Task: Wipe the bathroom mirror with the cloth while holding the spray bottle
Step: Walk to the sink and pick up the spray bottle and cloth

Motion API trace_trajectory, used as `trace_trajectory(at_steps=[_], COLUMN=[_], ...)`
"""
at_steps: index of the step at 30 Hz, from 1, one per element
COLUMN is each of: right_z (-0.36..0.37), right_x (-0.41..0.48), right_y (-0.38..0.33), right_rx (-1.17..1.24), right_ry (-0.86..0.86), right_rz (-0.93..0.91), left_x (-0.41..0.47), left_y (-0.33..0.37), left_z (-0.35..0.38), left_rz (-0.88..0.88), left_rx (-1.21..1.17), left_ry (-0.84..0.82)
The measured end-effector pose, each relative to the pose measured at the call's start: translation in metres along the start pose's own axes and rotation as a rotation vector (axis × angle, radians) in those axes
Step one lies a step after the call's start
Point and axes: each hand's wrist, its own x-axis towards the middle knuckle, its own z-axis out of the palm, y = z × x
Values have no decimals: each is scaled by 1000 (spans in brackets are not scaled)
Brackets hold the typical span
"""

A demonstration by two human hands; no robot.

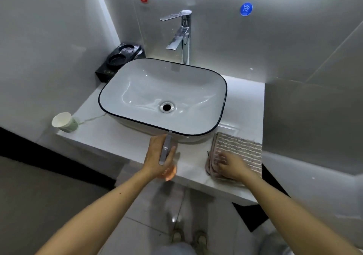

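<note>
My left hand (155, 156) is wrapped around the spray bottle (166, 150), a clear bottle with a grey trigger head, at the front edge of the white counter just below the basin. A folded pinkish striped cloth (241, 148) lies on the counter at the front right. My right hand (232, 165) rests on the near left part of the cloth with fingers spread over it; it is blurred, and I cannot tell whether it grips the fabric. No mirror is in view.
A white basin with a dark rim (222, 115) fills the counter's middle, with a chrome tap (183, 33) behind it. A paper cup (63, 122) stands at the left corner and a black holder (119, 60) at the back left. Walls close in on both sides.
</note>
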Motion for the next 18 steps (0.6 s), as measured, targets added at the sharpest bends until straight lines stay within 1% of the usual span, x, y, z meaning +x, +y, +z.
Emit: trace_trajectory(at_steps=[3, 6, 13, 18], right_z=[6, 16, 32, 40], right_x=[-7, -9, -6, 2], right_y=[26, 42, 46, 34], right_rx=[-122, -222, -386, -562], right_ry=[36, 62, -46, 21], right_rz=[-15, -31, 23, 23], left_x=[-5, -7, -9, -9], left_y=[25, 41, 47, 45], left_z=[16, 32, 48, 51], left_rz=[72, 98, 179, 154], left_rx=[-87, -125, -77, -50], left_ry=[-90, -132, -153, -142])
